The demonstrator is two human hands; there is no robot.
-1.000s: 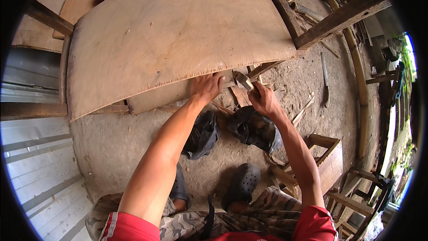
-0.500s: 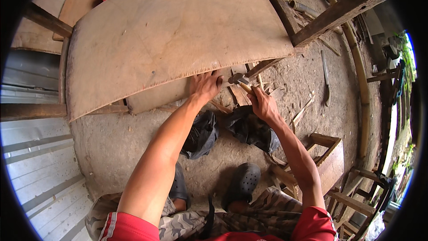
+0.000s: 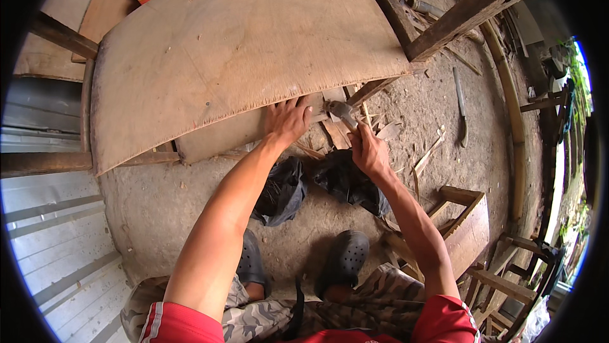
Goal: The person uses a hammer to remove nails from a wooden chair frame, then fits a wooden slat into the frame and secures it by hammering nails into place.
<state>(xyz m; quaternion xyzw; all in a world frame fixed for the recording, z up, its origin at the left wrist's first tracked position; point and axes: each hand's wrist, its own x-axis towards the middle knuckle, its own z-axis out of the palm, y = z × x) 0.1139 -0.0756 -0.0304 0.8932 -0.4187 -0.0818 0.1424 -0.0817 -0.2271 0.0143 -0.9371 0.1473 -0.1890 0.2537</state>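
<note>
Right hand [image 3: 370, 151] wrapped firmly round the handle of a hammer [image 3: 343, 112], whose metal head sits just beyond the knuckles, beside the left hand [image 3: 288, 121]; whether that head touches wood, I cannot tell. It looks rigid, sturdy and head-heavy, so probably best taken by the handle, well back from the head. Palm down, the left hand lies on a lower board [image 3: 222, 137], fingers loosely spread, gripping nothing visible. Above spreads a broad plywood panel [image 3: 254, 35]; farther right, a knife [image 3: 460, 98] lies on the floor [image 3: 158, 210].
</note>
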